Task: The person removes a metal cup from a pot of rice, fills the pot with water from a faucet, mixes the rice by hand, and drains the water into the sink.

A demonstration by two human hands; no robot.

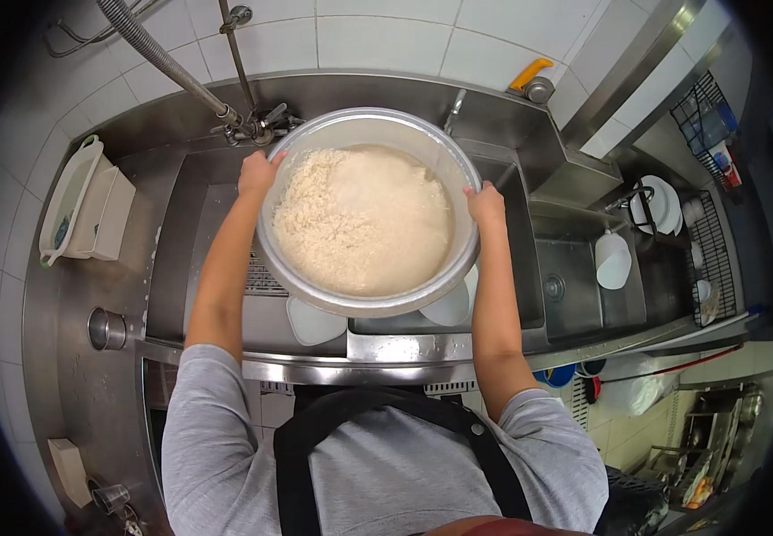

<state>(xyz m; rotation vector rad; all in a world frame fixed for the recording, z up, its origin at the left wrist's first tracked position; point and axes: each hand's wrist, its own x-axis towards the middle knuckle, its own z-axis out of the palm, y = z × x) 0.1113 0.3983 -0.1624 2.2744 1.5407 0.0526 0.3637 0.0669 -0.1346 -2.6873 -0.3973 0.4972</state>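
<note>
A large round metal pot (368,304) is held up over the sink, tilted so that its open top faces me. My left hand (259,174) grips its rim on the left side, fingers closed around the edge. On the opposite side, my right hand (486,204) is closed on the rim as well. Wet rice (324,232) lies in the pot, heaped toward the left, with cloudy whitish water (404,201) covering the right part. Below the pot, white dishes (317,320) partly show in the sink (199,241); the pot hides the rest.
Behind the pot stand a faucet (263,125) and a spray hose (158,55). A beige plastic bin (105,214) and a metal cup (107,329) are on the left counter. To the right, another basin (583,308) holds a white container (613,261), near a rack (717,259) and plates (659,205).
</note>
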